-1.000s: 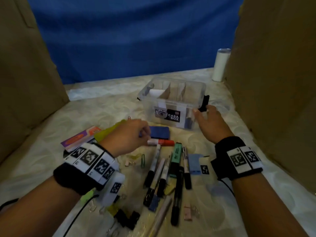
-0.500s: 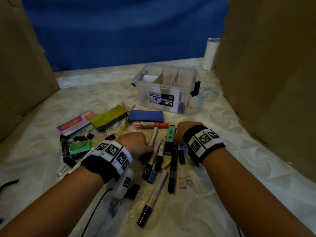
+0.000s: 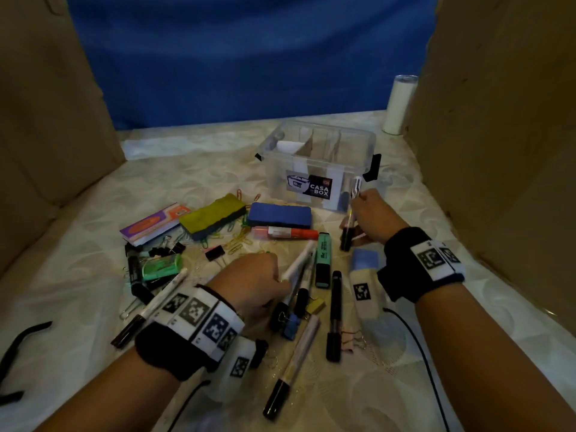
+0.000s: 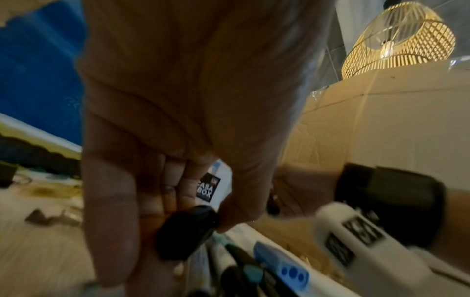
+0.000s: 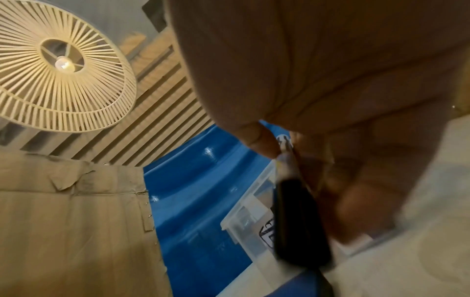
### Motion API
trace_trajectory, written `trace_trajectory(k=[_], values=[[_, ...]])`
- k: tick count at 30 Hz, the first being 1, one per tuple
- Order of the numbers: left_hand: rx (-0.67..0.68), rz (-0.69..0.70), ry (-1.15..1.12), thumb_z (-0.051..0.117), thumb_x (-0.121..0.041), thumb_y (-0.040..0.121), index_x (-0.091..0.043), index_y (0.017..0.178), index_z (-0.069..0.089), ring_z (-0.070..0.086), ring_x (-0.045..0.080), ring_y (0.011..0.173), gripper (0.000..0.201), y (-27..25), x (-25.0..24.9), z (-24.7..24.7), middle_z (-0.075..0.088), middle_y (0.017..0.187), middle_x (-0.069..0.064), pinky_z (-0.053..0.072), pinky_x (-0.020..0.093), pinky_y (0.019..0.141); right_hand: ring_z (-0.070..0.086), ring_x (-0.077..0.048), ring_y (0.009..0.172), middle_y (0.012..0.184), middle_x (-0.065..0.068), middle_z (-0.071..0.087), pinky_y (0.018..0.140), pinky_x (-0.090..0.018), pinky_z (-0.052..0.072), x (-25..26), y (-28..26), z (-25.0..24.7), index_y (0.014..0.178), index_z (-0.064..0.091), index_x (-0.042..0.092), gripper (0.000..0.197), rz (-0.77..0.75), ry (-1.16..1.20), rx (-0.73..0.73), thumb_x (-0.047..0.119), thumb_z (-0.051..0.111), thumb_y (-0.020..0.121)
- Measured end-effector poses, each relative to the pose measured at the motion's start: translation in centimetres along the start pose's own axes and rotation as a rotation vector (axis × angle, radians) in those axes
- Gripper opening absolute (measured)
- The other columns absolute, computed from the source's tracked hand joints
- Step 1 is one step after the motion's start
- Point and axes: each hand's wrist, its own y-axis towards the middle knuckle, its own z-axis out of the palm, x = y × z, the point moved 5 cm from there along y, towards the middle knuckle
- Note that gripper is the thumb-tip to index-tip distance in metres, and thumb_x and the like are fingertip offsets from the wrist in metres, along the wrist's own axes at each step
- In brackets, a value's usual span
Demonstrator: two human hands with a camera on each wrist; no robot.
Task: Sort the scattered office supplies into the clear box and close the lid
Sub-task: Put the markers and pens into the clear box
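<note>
Cardboard walls [image 3: 498, 151] flanking open-topped box [image 3: 314, 169]

Clear glossy plastic box [image 3: 318, 165]; matt cardboard walls [image 3: 498, 151].

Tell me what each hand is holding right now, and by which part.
Right hand grips a black-capped marker around mid-barrel. Left hand grips a white marker near its black-capped lower end.

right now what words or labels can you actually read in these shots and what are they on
"CASA BOX": black label on the front of the clear box; it also shows in the left wrist view.
Print on the red marker, green highlighter and orange-purple pad: too blurred to read.
Wristbands: square codes only.
</note>
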Motion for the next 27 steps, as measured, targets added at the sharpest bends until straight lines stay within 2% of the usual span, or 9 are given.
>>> trace_trajectory(k=[5, 9, 13, 16, 18, 21, 23, 25, 27], values=[[0.003, 0.035, 0.029, 0.061, -0.041, 0.085, -0.011, 0.098, 0.055, 0.057, 0.027, 0.087, 0.033, 1.0, -0.2, 1.6, 0.060, 0.096, 0.009, 0.040, 0.031, 0.067, 0.047, -0.015, 0.059, 0.076, -0.001, 0.050, 0.049, -0.025, 0.035, 3.9, 3.4, -2.3, 0.105, 0.038, 0.020, 0.009, -0.140, 0.027, -0.264, 0.026, 0.034, 0.100], [0.037, 0.041, 0.086, 0.060, -0.043, 0.086, -0.013, 0.088, 0.052, 0.052, 0.025, 0.077, 0.032, 1.2, -0.1, 2.4, 0.053, 0.079, 0.004, 0.039, 0.032, 0.066, 0.043, -0.016, 0.064, 0.105, -0.014, 0.054, 0.055, -0.028, 0.040, 7.9, 6.2, -3.5, 0.128, 0.034, 0.017, 0.031, -0.105, -0.046, -0.263, 0.018, 0.034, 0.096], [0.064, 0.027, 0.128, 0.056, -0.046, 0.088, -0.014, 0.081, 0.047, 0.046, 0.022, 0.071, 0.033, 1.2, -0.4, 2.5, 0.039, 0.066, -0.002, 0.039, 0.031, 0.066, 0.053, -0.030, 0.111, 0.138, -0.020, 0.047, 0.087, -0.037, 0.045, 10.4, 6.8, -3.3, 0.136, 0.045, 0.004, 0.060, -0.061, -0.651, -0.172, 0.018, 0.063, 0.081], [0.113, 0.016, 0.180, 0.054, -0.047, 0.089, -0.011, 0.090, 0.054, 0.050, 0.022, 0.076, 0.036, 1.1, -0.8, 2.3, 0.050, 0.077, 0.003, 0.041, 0.032, 0.067, 0.047, -0.047, 0.121, 0.139, -0.023, 0.042, 0.083, -0.062, 0.048, 11.1, 5.2, -2.7, 0.136, 0.042, 0.003, 0.068, -0.002, -1.300, -0.199, 0.012, 0.074, 0.077], [0.110, 0.011, 0.196, 0.053, -0.046, 0.090, -0.008, 0.099, 0.059, 0.056, 0.025, 0.080, 0.039, 1.1, -0.9, 2.3, 0.058, 0.089, 0.009, 0.042, 0.032, 0.068, 0.046, -0.047, 0.123, 0.140, -0.027, 0.041, 0.086, -0.061, 0.047, 11.7, 5.3, -1.7, 0.137, 0.040, -0.002, 0.060, -0.042, -1.414, -0.182, 0.013, 0.067, 0.085], [0.104, 0.004, 0.180, 0.052, -0.044, 0.091, -0.006, 0.103, 0.059, 0.062, 0.029, 0.093, 0.040, 1.1, -0.8, 2.3, 0.064, 0.103, 0.012, 0.045, 0.034, 0.073, 0.043, -0.043, 0.129, 0.142, -0.024, 0.044, 0.096, -0.054, 0.041, 11.8, 7.3, -0.5, 0.134, 0.047, -0.001, 0.044, -0.152, -1.275, -0.120, 0.017, 0.053, 0.094], [0.111, 0.006, 0.164, 0.050, -0.044, 0.092, -0.006, 0.103, 0.058, 0.061, 0.030, 0.096, 0.040, 1.0, -0.6, 2.0, 0.063, 0.106, 0.012, 0.045, 0.035, 0.075, 0.043, -0.044, 0.128, 0.144, -0.018, 0.042, 0.076, -0.058, 0.043, 11.4, 8.6, -0.9, 0.138, 0.044, 0.008, 0.055, -0.108, -1.234, -0.119, 0.028, 0.059, 0.089], [0.110, 0.006, 0.142, 0.044, -0.042, 0.096, -0.005, 0.105, 0.057, 0.059, 0.031, 0.098, 0.040, 0.7, -0.3, 1.7, 0.062, 0.108, 0.014, 0.045, 0.036, 0.077, 0.051, -0.042, 0.119, 0.135, -0.018, 0.050, 0.087, -0.062, 0.048, 11.1, 9.7, -1.5, 0.131, 0.051, 0.007, 0.053, -0.115, -1.118, -0.138, 0.031, 0.054, 0.083], [0.077, 0.008, 0.128, 0.039, -0.038, 0.099, -0.005, 0.107, 0.055, 0.058, 0.033, 0.096, 0.038, 0.4, 0.3, 1.1, 0.060, 0.107, 0.016, 0.043, 0.036, 0.076, 0.057, -0.040, 0.109, 0.123, -0.023, 0.057, 0.087, -0.043, 0.050, 10.8, 9.4, -2.9, 0.113, 0.058, -0.001, 0.035, -0.200, -0.953, -0.239, 0.018, 0.043, 0.088]])
